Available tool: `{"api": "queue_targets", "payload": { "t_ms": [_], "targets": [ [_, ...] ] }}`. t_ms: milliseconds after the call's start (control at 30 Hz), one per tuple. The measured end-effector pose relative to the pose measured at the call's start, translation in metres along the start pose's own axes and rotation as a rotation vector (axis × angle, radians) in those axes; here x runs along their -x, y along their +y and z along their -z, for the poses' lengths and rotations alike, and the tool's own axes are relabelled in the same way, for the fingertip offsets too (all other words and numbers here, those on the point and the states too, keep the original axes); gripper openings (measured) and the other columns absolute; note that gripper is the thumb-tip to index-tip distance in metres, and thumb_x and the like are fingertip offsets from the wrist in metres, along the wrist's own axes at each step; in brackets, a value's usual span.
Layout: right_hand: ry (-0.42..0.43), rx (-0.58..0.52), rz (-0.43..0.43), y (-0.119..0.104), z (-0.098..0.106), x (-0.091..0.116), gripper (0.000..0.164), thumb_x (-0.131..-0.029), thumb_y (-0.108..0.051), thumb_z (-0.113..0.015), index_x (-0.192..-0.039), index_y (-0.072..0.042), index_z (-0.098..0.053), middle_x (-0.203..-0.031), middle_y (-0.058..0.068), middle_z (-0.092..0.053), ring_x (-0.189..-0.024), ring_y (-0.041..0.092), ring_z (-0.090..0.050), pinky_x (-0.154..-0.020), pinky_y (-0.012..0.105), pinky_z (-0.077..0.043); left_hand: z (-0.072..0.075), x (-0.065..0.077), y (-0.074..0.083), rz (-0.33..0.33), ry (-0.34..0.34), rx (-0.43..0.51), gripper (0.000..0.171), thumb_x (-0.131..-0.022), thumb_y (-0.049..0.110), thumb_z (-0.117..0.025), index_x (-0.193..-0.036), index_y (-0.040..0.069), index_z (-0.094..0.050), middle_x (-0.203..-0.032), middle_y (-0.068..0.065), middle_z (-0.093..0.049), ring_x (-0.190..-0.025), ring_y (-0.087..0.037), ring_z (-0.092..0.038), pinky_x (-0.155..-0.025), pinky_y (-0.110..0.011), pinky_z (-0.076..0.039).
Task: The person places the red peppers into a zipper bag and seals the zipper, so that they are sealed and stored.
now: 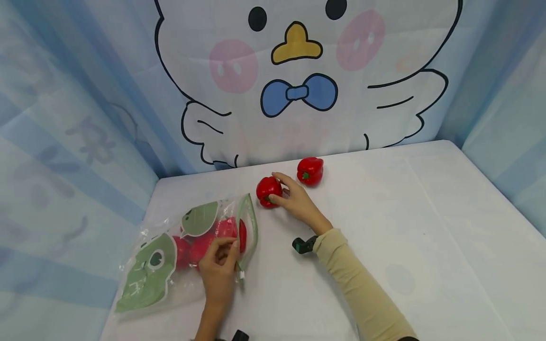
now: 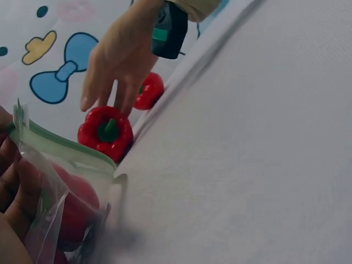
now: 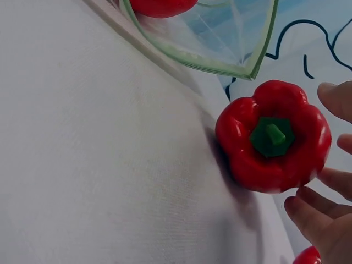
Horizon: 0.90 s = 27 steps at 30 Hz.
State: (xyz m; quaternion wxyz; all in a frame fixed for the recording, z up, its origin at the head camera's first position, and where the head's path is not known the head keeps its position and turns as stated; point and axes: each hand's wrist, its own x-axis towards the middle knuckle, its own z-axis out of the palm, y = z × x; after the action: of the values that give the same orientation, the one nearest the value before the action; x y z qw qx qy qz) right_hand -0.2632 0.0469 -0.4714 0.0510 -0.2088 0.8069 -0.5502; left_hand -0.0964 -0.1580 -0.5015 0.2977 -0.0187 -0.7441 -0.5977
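Near the middle of the table lies a red bell pepper (image 1: pixel 266 189) with a green stem. My right hand (image 1: pixel 298 201) is at its right side, thumb and fingers spread about it; in the right wrist view the fingertips (image 3: pixel 297 206) are right at its edge. A second red bell pepper (image 1: pixel 310 170) sits farther back, to the right. On the left, a clear zip bag (image 1: pixel 145 274) with green cartoon prints lies with several red peppers (image 1: pixel 200 248) inside. My left hand (image 1: pixel 219 267) pinches the bag near its green-edged mouth, which faces right.
A white cloth covers the table (image 1: pixel 384 246). Behind it hangs a curtain (image 1: pixel 294 132) with a cartoon bird, and blue patterned curtains (image 1: pixel 55 189) flank the sides. A white zip slider (image 1: pixel 241 274) sits at the near end of the bag's mouth.
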Motion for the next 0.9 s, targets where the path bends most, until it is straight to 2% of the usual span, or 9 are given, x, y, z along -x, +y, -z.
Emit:
{"api": "queue_targets", "payload": {
  "t_ms": [133, 333, 567, 900],
  "targets": [
    [-0.021, -0.002, -0.034, 0.002, -0.001, 0.0, 0.073, -0.098, -0.013, -0.072, -0.161, -0.008, -0.036, -0.166, 0.016, -0.038, -0.154, 0.039, -0.036, -0.121, 0.049, -0.041, 0.007, -0.005, -0.003, 0.052, 0.003, 0.051, 0.005, -0.097, 0.0, -0.07, -0.102, -0.001, -0.071, -0.073, -0.002, -0.063, -0.049, -0.011, -0.05, -0.044, -0.022, -0.045],
    [-0.027, -0.014, -0.064, 0.006, -0.003, 0.0, 0.072, -0.099, -0.013, -0.071, -0.161, -0.011, -0.035, -0.165, 0.017, -0.039, -0.153, 0.04, -0.038, -0.122, 0.05, -0.04, 0.014, -0.009, -0.004, 0.112, 0.022, 0.103, 0.009, -0.098, -0.001, -0.068, -0.105, -0.006, -0.069, -0.078, 0.001, -0.064, -0.05, -0.011, -0.051, -0.046, -0.021, -0.047],
    [-0.003, -0.042, -0.051, 0.014, -0.005, 0.0, 0.07, -0.097, -0.009, -0.072, -0.158, -0.008, -0.038, -0.163, 0.017, -0.041, -0.15, 0.04, -0.043, -0.121, 0.05, -0.042, 0.014, -0.009, 0.002, 0.182, 0.045, 0.082, 0.012, -0.1, 0.004, -0.068, -0.108, -0.003, -0.07, -0.088, 0.002, -0.068, -0.055, -0.01, -0.054, -0.049, -0.018, -0.049],
    [-0.014, -0.077, -0.034, 0.021, -0.009, 0.001, 0.07, -0.096, -0.009, -0.073, -0.156, -0.008, -0.036, -0.163, 0.018, -0.042, -0.152, 0.039, -0.041, -0.121, 0.05, -0.041, 0.011, -0.01, 0.013, 0.236, 0.093, 0.034, 0.012, -0.1, 0.007, -0.069, -0.108, -0.001, -0.07, -0.087, 0.0, -0.068, -0.052, -0.01, -0.053, -0.049, -0.019, -0.049]
  ]
}}
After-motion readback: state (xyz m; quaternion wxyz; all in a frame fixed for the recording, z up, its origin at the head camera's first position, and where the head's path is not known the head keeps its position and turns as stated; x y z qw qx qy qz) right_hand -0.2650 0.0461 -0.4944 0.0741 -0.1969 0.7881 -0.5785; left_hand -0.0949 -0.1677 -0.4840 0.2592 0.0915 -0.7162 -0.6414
